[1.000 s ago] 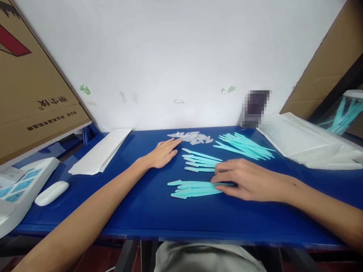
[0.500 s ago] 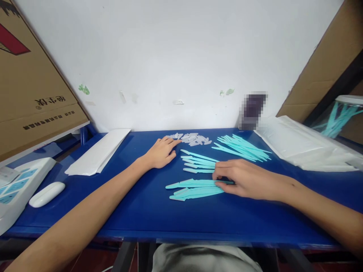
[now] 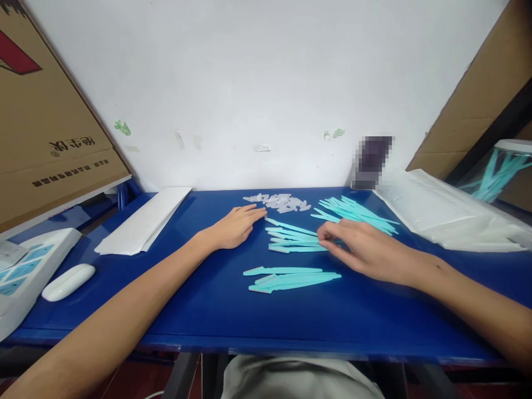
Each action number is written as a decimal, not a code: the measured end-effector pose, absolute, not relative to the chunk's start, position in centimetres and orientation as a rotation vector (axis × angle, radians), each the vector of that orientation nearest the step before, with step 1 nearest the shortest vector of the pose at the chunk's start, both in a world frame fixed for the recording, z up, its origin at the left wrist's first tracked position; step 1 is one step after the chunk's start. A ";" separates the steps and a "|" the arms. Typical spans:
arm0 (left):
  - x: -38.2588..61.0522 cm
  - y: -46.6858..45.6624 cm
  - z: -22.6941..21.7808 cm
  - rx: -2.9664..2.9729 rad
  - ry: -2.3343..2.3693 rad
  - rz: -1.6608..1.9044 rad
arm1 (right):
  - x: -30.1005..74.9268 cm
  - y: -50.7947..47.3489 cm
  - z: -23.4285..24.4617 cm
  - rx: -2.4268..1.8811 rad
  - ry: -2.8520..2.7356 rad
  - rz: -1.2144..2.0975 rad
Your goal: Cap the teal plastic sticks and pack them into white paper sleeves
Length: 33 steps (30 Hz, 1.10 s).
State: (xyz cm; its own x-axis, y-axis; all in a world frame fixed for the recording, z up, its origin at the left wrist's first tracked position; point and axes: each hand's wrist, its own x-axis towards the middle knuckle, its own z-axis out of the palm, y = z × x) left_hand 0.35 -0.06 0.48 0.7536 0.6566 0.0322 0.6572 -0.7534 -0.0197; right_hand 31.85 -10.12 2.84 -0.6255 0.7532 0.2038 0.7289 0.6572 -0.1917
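Note:
My right hand [image 3: 353, 244] has its thumb and fingers closed around the handle ends of a row of teal eyebrow razors [image 3: 295, 242]; their grip is partly hidden. My left hand [image 3: 239, 226] lies low on the table with fingers stretched out. Its fingertips reach the front of a pile of small translucent blade caps [image 3: 286, 203] and the tip of the topmost razor in the row. Nearer to me lies a separate small group of teal razors [image 3: 295, 281]. A heap of more razors [image 3: 357, 213] sits behind my right hand.
A folded white sheet [image 3: 145, 219] lies at left, with a white oval case [image 3: 68, 282] and a white device [image 3: 37, 271] nearer. Plastic bags [image 3: 449, 213] lie at right, beside a clear tub of teal razors [image 3: 496, 172]. A wall [image 3: 257, 94] closes the back.
My right hand has moved away from me, from the nearer razor group to the upper row. One razor has left the nearer group and joined the row. My left fingers have straightened slightly.

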 end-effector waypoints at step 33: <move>1.9 -4.5 2.5 -3.460 -0.930 -0.456 | 31.9 -10.4 3.2 -1.125 -2.792 0.250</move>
State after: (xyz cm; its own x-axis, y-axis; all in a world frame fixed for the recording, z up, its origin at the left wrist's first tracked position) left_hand 1.88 -4.52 2.48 0.8445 0.5237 0.1119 0.4094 -0.7661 0.4955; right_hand 31.94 -10.36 3.19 -0.7160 0.6963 0.0500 0.6763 0.7097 -0.1976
